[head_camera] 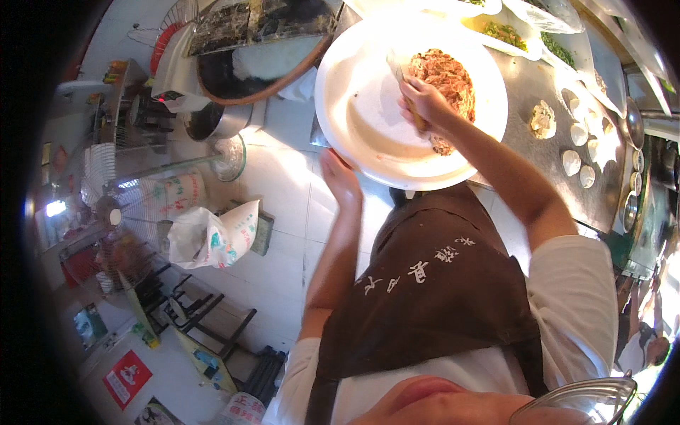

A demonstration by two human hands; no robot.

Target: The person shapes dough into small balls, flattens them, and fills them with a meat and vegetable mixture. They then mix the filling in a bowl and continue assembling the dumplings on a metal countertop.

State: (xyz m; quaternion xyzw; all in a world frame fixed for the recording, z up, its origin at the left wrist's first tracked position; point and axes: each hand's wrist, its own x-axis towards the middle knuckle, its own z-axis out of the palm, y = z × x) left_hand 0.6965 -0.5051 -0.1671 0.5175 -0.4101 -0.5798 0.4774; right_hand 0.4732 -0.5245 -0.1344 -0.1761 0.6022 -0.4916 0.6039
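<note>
My right hand (427, 106) grips a spatula-like tool (419, 119) with a wooden handle and a flat blade. The tool is over a large white basin (366, 127). Reddish-brown minced filling (446, 79) is heaped in the basin's right half, and the blade's tip is at the heap's left edge. At the near left side of the basin, my left hand (342, 178) holds its rim from the outside. Some of the left fingers are hidden at the rim. Strong light washes out the far part of the basin.
On the steel table (510, 79) right of the basin are several pale dough pieces (571, 162) and a topped piece (543, 119). Trays of chopped greens (504, 37) stand beyond. A round dark vessel (260, 69) is at upper left. A fan (114, 215) and sack (218, 239) stand left.
</note>
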